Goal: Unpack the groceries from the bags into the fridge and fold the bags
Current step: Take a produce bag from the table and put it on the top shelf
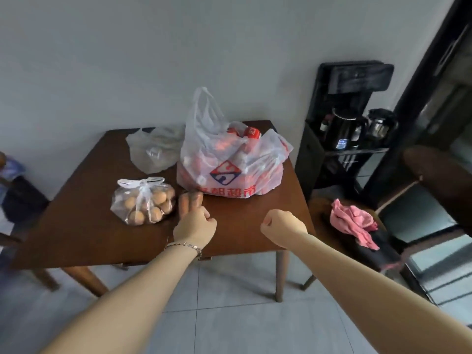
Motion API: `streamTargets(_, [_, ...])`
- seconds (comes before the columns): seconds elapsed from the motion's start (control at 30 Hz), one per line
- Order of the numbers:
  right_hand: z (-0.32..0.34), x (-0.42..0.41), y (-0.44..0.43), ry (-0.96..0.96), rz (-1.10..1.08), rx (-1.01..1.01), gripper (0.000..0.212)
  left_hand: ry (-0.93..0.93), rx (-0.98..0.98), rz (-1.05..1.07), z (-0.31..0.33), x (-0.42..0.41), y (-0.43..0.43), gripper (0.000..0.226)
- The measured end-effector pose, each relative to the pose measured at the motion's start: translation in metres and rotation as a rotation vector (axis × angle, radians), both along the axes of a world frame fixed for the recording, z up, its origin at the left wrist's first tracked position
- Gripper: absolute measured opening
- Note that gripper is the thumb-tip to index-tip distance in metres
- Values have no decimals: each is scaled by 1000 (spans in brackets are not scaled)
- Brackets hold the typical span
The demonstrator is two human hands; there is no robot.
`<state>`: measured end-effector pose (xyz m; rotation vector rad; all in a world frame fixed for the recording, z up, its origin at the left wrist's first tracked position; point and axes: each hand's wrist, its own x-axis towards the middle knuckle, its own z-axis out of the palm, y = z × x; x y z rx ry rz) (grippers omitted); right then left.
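On the brown wooden table (pixel 76 226) stands a large white supermarket bag (pixel 229 164) with red print, full of red packages. To its left lies a tied clear bag of eggs (pixel 144 201). A crumpled clear bag (pixel 153 152) sits behind them near the wall. Two or three carrots (pixel 190 199) lie between the egg bag and the big bag. My left hand (pixel 195 227) is curled around their near ends. Over the table's front right part, my right hand (pixel 282 223) is a closed fist with nothing in it.
A black water dispenser stand (pixel 350 118) with kettles stands right of the table. A chair (pixel 378 249) beside the table carries a pink cloth (pixel 352 221). Another chair (pixel 20 200) is at the left. The floor is grey tile. The fridge is not in view.
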<state>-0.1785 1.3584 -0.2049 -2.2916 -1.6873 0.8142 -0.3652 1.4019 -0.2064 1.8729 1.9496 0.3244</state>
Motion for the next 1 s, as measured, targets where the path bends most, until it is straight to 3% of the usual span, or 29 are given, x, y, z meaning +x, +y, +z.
streamTargets(0.23, [-38,-40,123,11,-53,-49,17,-10,-224,177,-66,-34,114,68])
streamTargets(0.37, [-55,-63,174,9,-172,-116,14,87,-359,180,-100,-31,168,91])
streamTargets(0.57, [-69,-74,211,-52,-266,-189,12,251,-428,76,-146,-30,214,87])
streamTargets(0.8, [-76,-90,221,24,-248,-266,11,27,-662,143,-137,-44,232,93])
streamTargets(0.9, [-77,-94,220,132,-285,-288,21,-114,-828,186,-114,-44,228,83])
streamTargets(1.0, [-71,-89,210,268,-392,-389,37,-371,-1028,116,-83,-32,213,78])
